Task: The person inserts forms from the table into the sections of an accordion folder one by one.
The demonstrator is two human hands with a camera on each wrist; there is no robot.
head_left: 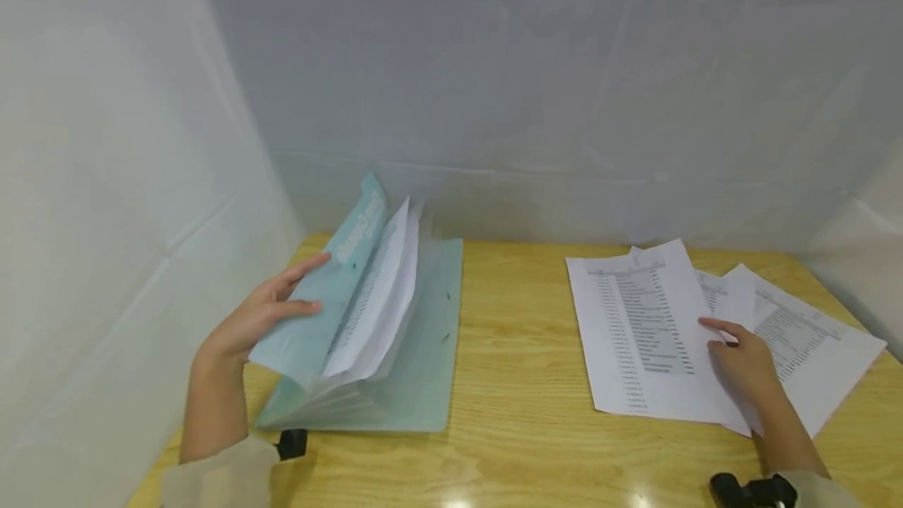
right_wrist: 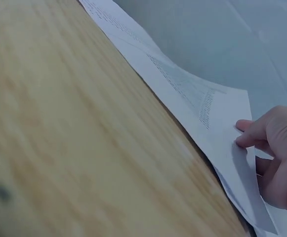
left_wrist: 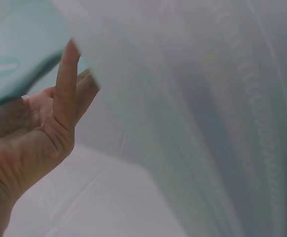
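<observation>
From the head camera, a person is sitting at a wooden table (head_left: 508, 382) with white sheets hanging all around it. The left hand (head_left: 264, 316) is holding up the front flap of a light blue folder (head_left: 395, 351). The fingers are lying long and straight against the flap, and the thumb is under its edge. Some white pages (head_left: 377, 300) are standing up inside the folder. The folder is lying on the left side of the table, with its long side running away from the person. The right hand (head_left: 744, 363) is far off on the right side. It is resting on a printed sheet (head_left: 638, 332), the top 1 of a few loose papers (head_left: 804, 335) (I am counting about 3). The sheet's long side is also running away from the person. So the sheet is right under the right hand, and the folder is well apart from it, off to the left. The left hand is the nearer 1 to the folder.

From the left wrist camera, the left hand (left_wrist: 39, 133) is looking wide, with fingers (left_wrist: 66, 84) straight up against the blue flap (left_wrist: 15, 49). The rest is blurry.

From the right wrist camera, the right hand (right_wrist: 274, 153) is pinching the near corner of the sheet (right_wrist: 202, 108). That corner is lifting a little off the table (right_wrist: 74, 138).
</observation>
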